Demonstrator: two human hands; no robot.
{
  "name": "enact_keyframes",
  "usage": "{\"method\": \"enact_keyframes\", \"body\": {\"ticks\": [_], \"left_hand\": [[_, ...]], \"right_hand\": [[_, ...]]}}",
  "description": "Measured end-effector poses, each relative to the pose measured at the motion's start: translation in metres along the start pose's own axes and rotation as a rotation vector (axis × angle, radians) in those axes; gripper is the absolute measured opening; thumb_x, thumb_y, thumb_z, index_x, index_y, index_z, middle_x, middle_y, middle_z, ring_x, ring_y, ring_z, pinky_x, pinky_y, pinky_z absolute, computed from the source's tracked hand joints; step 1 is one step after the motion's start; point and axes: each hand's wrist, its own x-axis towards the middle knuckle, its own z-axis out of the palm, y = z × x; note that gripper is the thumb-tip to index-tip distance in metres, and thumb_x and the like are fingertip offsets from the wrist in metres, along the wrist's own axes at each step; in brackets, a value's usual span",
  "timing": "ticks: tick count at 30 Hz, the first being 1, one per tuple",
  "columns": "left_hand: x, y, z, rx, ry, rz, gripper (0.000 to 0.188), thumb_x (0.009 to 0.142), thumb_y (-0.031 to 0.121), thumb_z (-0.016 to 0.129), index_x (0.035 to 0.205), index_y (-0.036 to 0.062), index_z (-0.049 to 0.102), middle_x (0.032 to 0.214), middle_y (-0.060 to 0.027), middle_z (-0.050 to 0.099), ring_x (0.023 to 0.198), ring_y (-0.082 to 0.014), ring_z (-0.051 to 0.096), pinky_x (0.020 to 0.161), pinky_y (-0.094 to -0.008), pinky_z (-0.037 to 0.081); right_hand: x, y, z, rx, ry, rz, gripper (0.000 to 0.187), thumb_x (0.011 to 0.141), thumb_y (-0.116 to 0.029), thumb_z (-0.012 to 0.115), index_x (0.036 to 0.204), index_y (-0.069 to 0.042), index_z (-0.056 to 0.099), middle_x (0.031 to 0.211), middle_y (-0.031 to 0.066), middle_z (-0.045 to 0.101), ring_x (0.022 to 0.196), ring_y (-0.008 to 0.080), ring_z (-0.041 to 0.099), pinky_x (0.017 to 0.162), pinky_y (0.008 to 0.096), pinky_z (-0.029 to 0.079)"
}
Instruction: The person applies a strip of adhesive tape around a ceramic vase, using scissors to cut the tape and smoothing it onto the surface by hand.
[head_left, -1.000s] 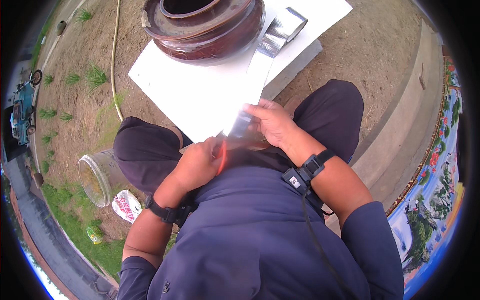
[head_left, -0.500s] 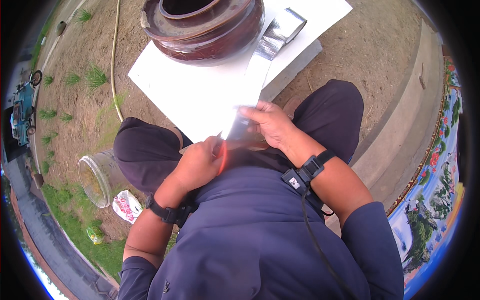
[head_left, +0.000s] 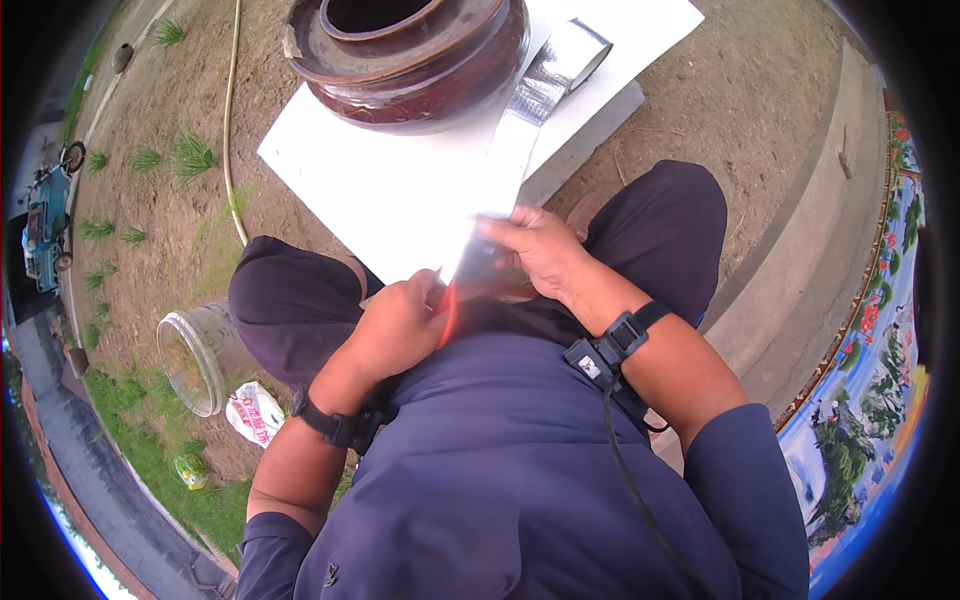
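Observation:
A roll of silver foil tape lies at the far right of a white board, its strip drawn toward me. My right hand pinches the strip near its close end, thumb on top; the foil there is blurred and glaring. Just left and nearer, my left hand is closed on a thin, curved orange-red strip at the tape's end. Whether this is the tape's backing or a separate thing I cannot tell. A brown glazed jar with a wide rim stands beyond on the board.
My bent knees flank the board's near corner. A clear plastic tub lies on its side by my left knee, near a white printed bag. A yellow hose runs along the dirt. A concrete ledge and a colourful painted panel are at right.
Both hands keep nearly the same place and grip. The right fingers and the foil near them shift slightly and stay blurred; the jar and tape roll look unmoved.

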Motion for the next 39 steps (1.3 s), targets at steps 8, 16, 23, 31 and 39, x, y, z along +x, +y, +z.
{"method": "enact_keyframes", "body": {"ticks": [8,16,23,31,39], "left_hand": [[0.0,-0.006,0.003,-0.019,0.01,0.009,0.023,0.095,0.008,0.071,0.096,-0.0073,0.054,0.087,-0.0178,0.073,0.078,-0.0191,0.075,0.067,-0.0305,0.059],[0.002,-0.001,0.0,-0.01,0.001,-0.011,0.022,0.094,0.008,0.072,0.096,-0.0068,0.055,0.087,-0.0178,0.074,0.077,-0.0195,0.076,0.067,-0.0306,0.059],[0.001,0.001,0.0,0.013,0.02,-0.016,0.022,0.094,0.009,0.072,0.098,-0.0068,0.057,0.082,-0.0162,0.073,0.077,-0.0196,0.076,0.067,-0.0308,0.059],[0.001,-0.007,0.005,-0.006,0.035,0.006,0.023,0.094,0.009,0.073,0.101,-0.0068,0.058,0.079,-0.0148,0.071,0.075,-0.018,0.075,0.064,-0.0302,0.058],[-0.002,-0.008,0.006,-0.024,0.039,0.016,0.025,0.093,0.01,0.075,0.102,-0.0069,0.058,0.079,-0.0146,0.072,0.074,-0.0168,0.074,0.065,-0.0299,0.058]], "right_hand": [[0.002,0.002,-0.001,-0.009,-0.013,-0.016,0.023,0.097,-0.022,0.073,0.117,-0.011,0.074,0.107,-0.003,0.073,0.09,0.0053,0.065,0.07,0.0209,0.051],[0.005,0.006,-0.005,-0.052,-0.034,-0.03,0.02,0.097,-0.022,0.073,0.114,-0.011,0.074,0.105,-0.0028,0.074,0.09,0.0059,0.065,0.071,0.0221,0.051],[0.003,0.004,-0.002,-0.058,-0.037,0.022,0.018,0.097,-0.022,0.072,0.111,-0.011,0.075,0.103,-0.0028,0.074,0.089,0.0061,0.066,0.073,0.0228,0.05],[0.006,0.005,-0.007,-0.094,-0.071,-0.027,0.033,0.093,-0.027,0.074,0.113,-0.002,0.065,0.097,0.0106,0.064,0.085,0.0231,0.065,0.064,0.0423,0.061],[0.006,0.0,-0.005,0.031,0.015,-0.07,0.02,0.098,-0.024,0.072,0.112,-0.01,0.072,0.102,-0.001,0.073,0.089,0.0077,0.067,0.072,0.0224,0.052]]}}
